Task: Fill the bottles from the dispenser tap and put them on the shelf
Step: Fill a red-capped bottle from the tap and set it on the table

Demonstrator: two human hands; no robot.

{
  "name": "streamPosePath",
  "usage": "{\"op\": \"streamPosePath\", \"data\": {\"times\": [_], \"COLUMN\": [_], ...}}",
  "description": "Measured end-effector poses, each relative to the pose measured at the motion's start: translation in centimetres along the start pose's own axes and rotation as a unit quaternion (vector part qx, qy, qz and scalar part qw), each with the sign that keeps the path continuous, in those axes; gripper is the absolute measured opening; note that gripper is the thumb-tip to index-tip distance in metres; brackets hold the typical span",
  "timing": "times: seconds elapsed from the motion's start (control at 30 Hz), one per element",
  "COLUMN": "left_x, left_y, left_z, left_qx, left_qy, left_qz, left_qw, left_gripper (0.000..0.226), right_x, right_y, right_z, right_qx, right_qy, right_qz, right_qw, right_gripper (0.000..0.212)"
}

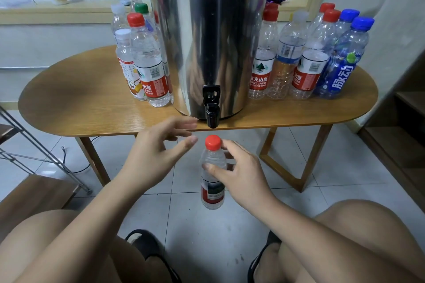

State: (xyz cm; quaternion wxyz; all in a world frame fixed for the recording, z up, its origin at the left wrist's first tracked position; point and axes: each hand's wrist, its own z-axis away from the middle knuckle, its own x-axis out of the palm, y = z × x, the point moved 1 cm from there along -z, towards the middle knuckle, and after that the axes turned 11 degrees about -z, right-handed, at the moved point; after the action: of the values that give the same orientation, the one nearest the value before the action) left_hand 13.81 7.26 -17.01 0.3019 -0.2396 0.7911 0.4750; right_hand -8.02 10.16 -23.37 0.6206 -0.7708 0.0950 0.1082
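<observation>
A clear plastic bottle (212, 179) with a red cap and red label hangs upright below the table edge, under the black tap (211, 110) of the steel dispenser (211, 37). My right hand (239, 172) grips the bottle round its shoulder, just under the cap. My left hand (158, 147) hovers to the left of the cap with fingers spread and relaxed, holding nothing, a short gap away from the bottle.
The oval wooden table (80, 103) carries several capped bottles left (147, 62) and right (308, 57) of the dispenser. A metal rack (41, 149) stands at the left, wooden shelving (404, 126) at the right. My knees and sandalled feet fill the bottom.
</observation>
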Motion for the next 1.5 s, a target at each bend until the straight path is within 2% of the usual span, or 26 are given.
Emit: {"op": "streamPosePath", "data": {"times": [0.07,0.17,0.23,0.37,0.47,0.67,0.93,1.13,1.3,1.5], "left_x": [0.1,1.2,2.2,4.8,6.4,6.4,2.4,-2.8,-6.2,-8.3], "left_y": [-1.0,-2.3,-2.6,-2.8,-2.4,-2.0,-1.1,-0.5,-1.9,-5.1], "left_z": [0.1,0.7,1.3,2.3,2.5,2.4,1.8,-0.2,-2.3,-4.2], "left_qx": [-0.036,-0.052,-0.048,-0.042,-0.047,-0.067,-0.048,-0.085,-0.106,-0.146], "left_qy": [-0.013,-0.077,-0.119,-0.173,-0.173,-0.138,-0.082,0.03,0.123,0.197], "left_qz": [0.025,0.023,0.027,-0.003,0.002,0.016,0.025,0.076,0.055,0.031], "left_qw": [0.999,0.995,0.991,0.984,0.984,0.988,0.995,0.993,0.985,0.969], "left_gripper": [0.036,0.037,0.046,0.079,0.076,0.057,0.059,0.054,0.046,0.054], "right_x": [-0.3,-0.8,-1.1,-1.4,-1.3,-1.1,-1.2,-1.1,-0.7,-0.5], "right_y": [0.1,-0.1,-0.3,-0.6,-0.6,-0.7,-1.1,-0.6,-0.3,0.0], "right_z": [0.0,-0.1,0.0,0.0,0.1,0.2,0.2,0.2,0.0,0.1], "right_qx": [0.005,0.01,0.012,-0.001,-0.003,0.01,0.011,0.017,0.022,0.033], "right_qy": [0.002,0.007,0.012,0.025,0.023,-0.003,-0.041,-0.038,-0.038,-0.042], "right_qz": [0.006,-0.002,-0.016,-0.018,-0.012,-0.045,-0.116,-0.079,-0.066,-0.059], "right_qw": [1.0,1.0,1.0,1.0,1.0,0.999,0.992,0.996,0.997,0.997], "right_gripper": [0.046,0.045,0.044,0.042,0.043,0.055,0.065,0.062,0.051,0.047]}}
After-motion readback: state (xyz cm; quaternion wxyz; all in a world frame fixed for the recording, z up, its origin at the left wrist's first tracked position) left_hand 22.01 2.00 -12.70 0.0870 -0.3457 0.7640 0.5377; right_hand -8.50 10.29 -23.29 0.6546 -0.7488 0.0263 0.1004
